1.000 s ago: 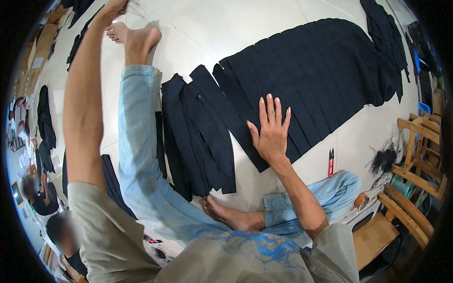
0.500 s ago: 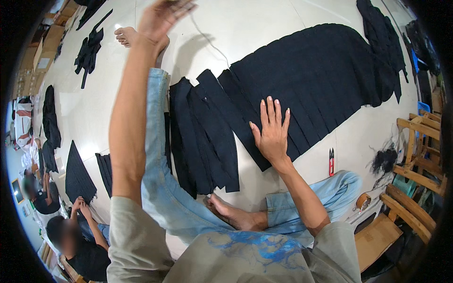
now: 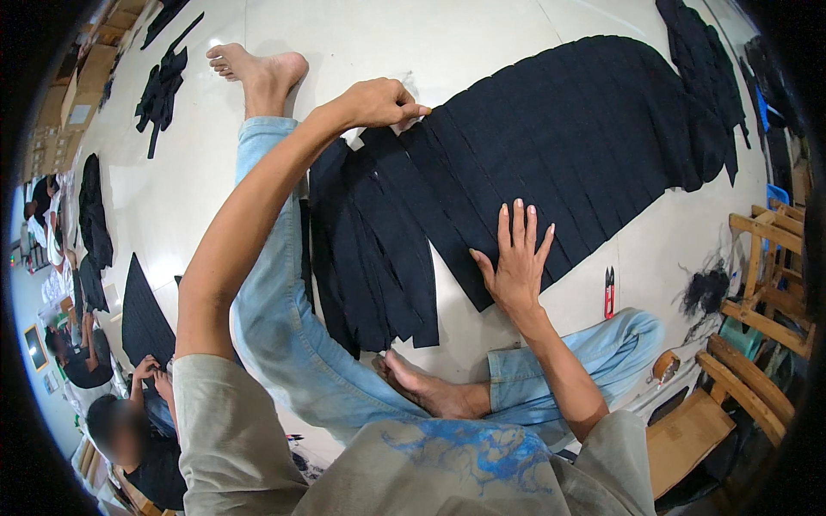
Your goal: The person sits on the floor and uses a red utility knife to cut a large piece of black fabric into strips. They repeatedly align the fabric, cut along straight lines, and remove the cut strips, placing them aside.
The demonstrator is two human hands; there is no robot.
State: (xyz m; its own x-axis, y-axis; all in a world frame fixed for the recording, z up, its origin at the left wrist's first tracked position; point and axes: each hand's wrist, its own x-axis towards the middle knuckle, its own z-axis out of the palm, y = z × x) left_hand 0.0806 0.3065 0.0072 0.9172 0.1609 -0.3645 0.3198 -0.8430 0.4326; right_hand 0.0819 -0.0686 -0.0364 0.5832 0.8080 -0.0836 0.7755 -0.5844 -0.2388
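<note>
A wide piece of black fabric (image 3: pixel 585 146) cut into many parallel strips lies on the pale floor (image 3: pixel 327 34). My left hand (image 3: pixel 387 107) reaches over its upper left edge with curled fingers and a pinched thumb and forefinger; what they hold is too small to make out. My right hand (image 3: pixel 520 267) rests flat on the strips, palm down, fingers spread. Several looser dark strips (image 3: pixel 370 275) lie beside my bent left leg. Small red-handled thread snips (image 3: pixel 609 292) lie on the floor to the right of my right hand.
Wooden stools (image 3: pixel 748 387), a cardboard sheet (image 3: pixel 688 439) and a dark thread tangle (image 3: pixel 701 292) are at the right. Co-workers (image 3: pixel 129 464) sit at the left handling dark fabric (image 3: pixel 142 318). Cardboard boxes (image 3: pixel 82 90) and more black pieces (image 3: pixel 159 99) lie at the upper left.
My left hand has swung from beyond my foot rightward and down to the fabric's edge, trailing a thin thread midway. My right hand has shifted slightly right and down on the strips.
</note>
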